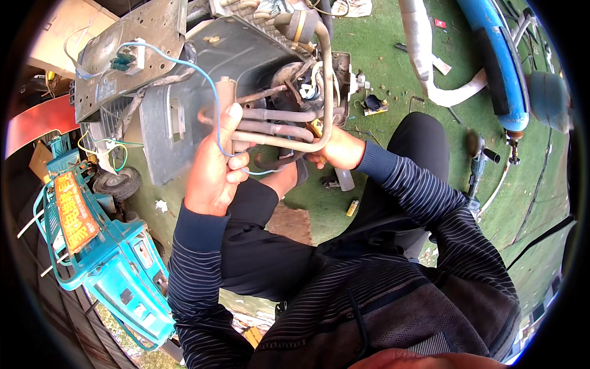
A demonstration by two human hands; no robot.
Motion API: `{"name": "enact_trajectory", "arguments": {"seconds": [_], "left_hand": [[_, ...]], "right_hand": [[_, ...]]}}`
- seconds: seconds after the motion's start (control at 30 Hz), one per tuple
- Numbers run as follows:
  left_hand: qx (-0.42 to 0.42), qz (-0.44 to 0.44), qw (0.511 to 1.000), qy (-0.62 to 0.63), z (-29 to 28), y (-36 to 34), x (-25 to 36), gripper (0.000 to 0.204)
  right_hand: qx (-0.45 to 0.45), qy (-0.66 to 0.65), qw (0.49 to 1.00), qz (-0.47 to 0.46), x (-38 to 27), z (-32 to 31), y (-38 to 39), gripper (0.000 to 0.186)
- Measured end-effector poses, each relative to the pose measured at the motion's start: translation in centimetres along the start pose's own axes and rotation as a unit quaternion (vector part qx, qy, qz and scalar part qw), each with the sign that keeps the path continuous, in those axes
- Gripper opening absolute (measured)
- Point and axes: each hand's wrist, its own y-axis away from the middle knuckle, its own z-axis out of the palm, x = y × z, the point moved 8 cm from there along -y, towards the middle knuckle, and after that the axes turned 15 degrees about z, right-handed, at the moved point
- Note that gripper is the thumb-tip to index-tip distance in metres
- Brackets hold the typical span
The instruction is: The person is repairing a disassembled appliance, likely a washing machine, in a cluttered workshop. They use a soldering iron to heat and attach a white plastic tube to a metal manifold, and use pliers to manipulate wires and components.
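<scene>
My left hand point(215, 163) is closed round a short, thick brownish metal tube point(227, 92), thumb up along its side. Thin bent pipes point(276, 115) run from beside it to the right, into an opened machine with a grey housing point(203, 61). A blue wire point(214, 86) loops down across my left fingers. Close under a large bent pipe point(327, 67), my right hand point(341, 149) has its fingers curled together. Something small and yellow point(317, 127) shows at those fingers; the pipe partly hides what they hold.
A perforated metal plate point(153, 37) with wires lies at upper left. Below it stands a teal machine point(123, 264). On the right are a blue gas cylinder point(498, 67), a white wrapped pipe point(424, 55) and an angle grinder point(476, 163). A small yellow item point(352, 208) lies on the green floor.
</scene>
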Motion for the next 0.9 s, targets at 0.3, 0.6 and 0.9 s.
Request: {"name": "enact_trajectory", "arguments": {"seconds": [0.3, 0.6, 0.9], "left_hand": [[-0.005, -0.015, 1.0, 0.023, 0.0, -0.4, 0.2, 0.036], [0.044, -0.019, 0.998, -0.051, -0.6, -0.6, 0.1, 0.04], [0.058, 0.022, 0.997, -0.043, 0.6, 0.7, 0.2, 0.041]], "right_hand": [[-0.154, -0.098, 0.983, -0.01, 4.2, 1.8, 0.7, 0.033], [0.206, 0.175, 0.919, 0.287, 16.4, -1.2, -0.5, 0.045], [0.336, 0.233, 0.874, 0.263, 16.8, -1.0, -1.3, 0.056]]}}
